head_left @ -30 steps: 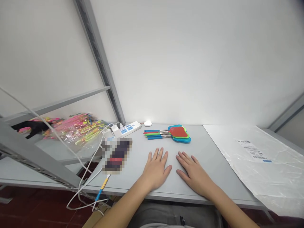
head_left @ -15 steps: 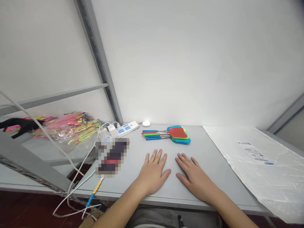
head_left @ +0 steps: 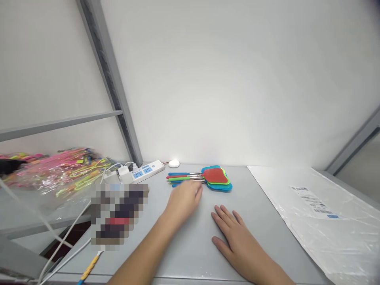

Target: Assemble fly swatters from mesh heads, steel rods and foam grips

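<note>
A stack of fly swatters (head_left: 215, 176) lies by the wall, with red, green and blue paddles, metal shafts and coloured handles pointing left. My left hand (head_left: 186, 196) is at the near side of the stack, overlapping the lower handles and shafts. Its fingers bend down and are mostly hidden and slightly blurred, so I cannot tell if they grip a handle. Flat on the grey tabletop (head_left: 190, 253) rests my right hand (head_left: 234, 237), fingers stretched out, holding nothing.
On the left are a white power strip (head_left: 147, 171) with plugs, a round white device (head_left: 173, 163), a pixelated item (head_left: 120, 217) with a cable, and plastic bags of colourful goods (head_left: 68, 168). A white plastic sheet bag (head_left: 314, 225) covers the right side.
My left hand has moved forward from the tabletop to the swatter handles, its fingers now bent. My right hand stays flat. The view has shifted slightly to the right.
</note>
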The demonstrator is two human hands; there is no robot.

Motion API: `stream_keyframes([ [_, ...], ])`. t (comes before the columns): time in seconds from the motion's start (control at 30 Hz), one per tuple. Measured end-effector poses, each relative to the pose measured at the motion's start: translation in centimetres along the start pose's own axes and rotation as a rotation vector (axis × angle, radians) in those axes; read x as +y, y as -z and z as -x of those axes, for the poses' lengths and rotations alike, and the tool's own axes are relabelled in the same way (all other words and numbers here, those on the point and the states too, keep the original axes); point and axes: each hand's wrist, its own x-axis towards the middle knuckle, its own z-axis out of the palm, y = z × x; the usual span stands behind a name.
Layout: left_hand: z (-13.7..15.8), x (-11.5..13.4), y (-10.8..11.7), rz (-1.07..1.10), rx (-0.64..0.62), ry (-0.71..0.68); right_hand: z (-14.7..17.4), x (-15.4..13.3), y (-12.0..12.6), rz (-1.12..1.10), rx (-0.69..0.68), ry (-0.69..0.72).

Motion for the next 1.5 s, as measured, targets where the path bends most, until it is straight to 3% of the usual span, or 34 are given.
stream_keyframes([
  [0.13,-7.0,-1.7,-0.1,-0.006,0.064,-0.005,-0.1,-0.2,0.5,-0.018,-0.013,-0.007],
  [0.27,-9.5,-3.2,-2.1,0.021,0.017,-0.069,-0.3,-0.2,0.6,-0.039,-0.035,-0.001],
  [0.43,-9.5,-3.4,-3.1,0.113,0.027,-0.081,-0.3,-0.1,0.6,-0.043,-0.041,-0.008],
  [0.63,-9.7,-1.2,1.4,0.29,0.091,-0.081,-0.2,0.1,0.3,-0.025,-0.01,-0.002],
  [0.73,-8.1,0.6,3.5,0.406,0.042,-0.132,-0.1,0.1,0.2,-0.022,0.009,0.009],
  [0.83,-5.2,2.1,3.5,0.526,-0.104,-0.183,0.0,0.0,0.0,-0.049,0.036,0.021],
  [0.93,-2.0,3.2,1.7,0.633,-0.298,-0.225,0.0,0.0,-0.1,-0.301,0.164,-0.015],
  [1.1,0.9,4.9,-1.3,0.785,-0.419,-0.232,-0.5,1.4,0.5,-1.416,0.51,-0.255],
  [1.17,1.2,5.4,-1.8,0.842,-0.466,-0.238,-0.6,2.4,0.7,-1.675,0.71,-0.342],
  [1.33,0.8,5.0,-2.1,0.817,-0.722,-0.196,-0.2,4.6,1.3,-1.8,1.089,-0.404],
  [1.43,0.3,4.1,-2.0,0.752,-0.666,-0.207,0.2,5.0,1.6,-1.722,1.238,-0.367],
  [1.5,0.0,3.7,-1.7,0.722,-0.58,-0.217,0.5,4.6,1.6,-1.674,1.197,-0.366],
])
